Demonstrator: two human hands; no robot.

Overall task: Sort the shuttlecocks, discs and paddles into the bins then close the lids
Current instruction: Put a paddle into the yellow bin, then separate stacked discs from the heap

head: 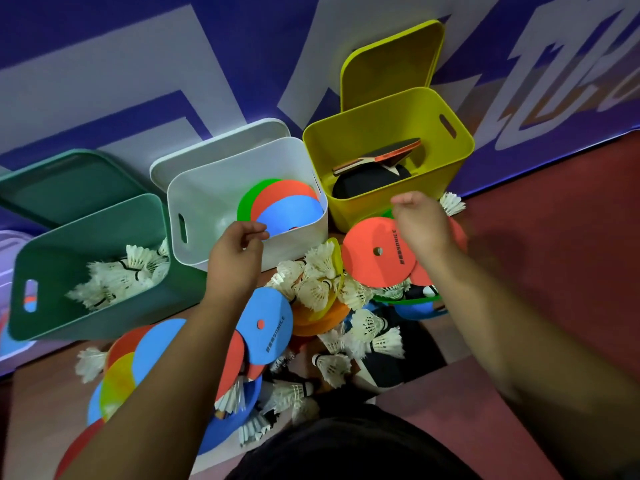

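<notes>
Three open bins stand along the wall. The green bin [104, 306] holds shuttlecocks [121, 275]. The white bin [221, 202] holds several discs, topmost a blue disc [294, 213]. The yellow bin [398, 133] holds paddles [384, 155]. My left hand [235, 258] is at the white bin's front rim and pinches the blue disc's near edge. My right hand [420, 225] hovers blurred over the yellow bin's front wall, fingers loosely curled with nothing seen in them. A red disc [374, 258] lies just below it on the floor pile.
A mixed pile of discs [266, 327], shuttlecocks [367, 327] and dark paddles [384, 368] covers the floor before the bins. All three lids lean open against the purple wall [104, 81]. A pale container [7, 244] is at the far left. Red floor [554, 254] lies on the right.
</notes>
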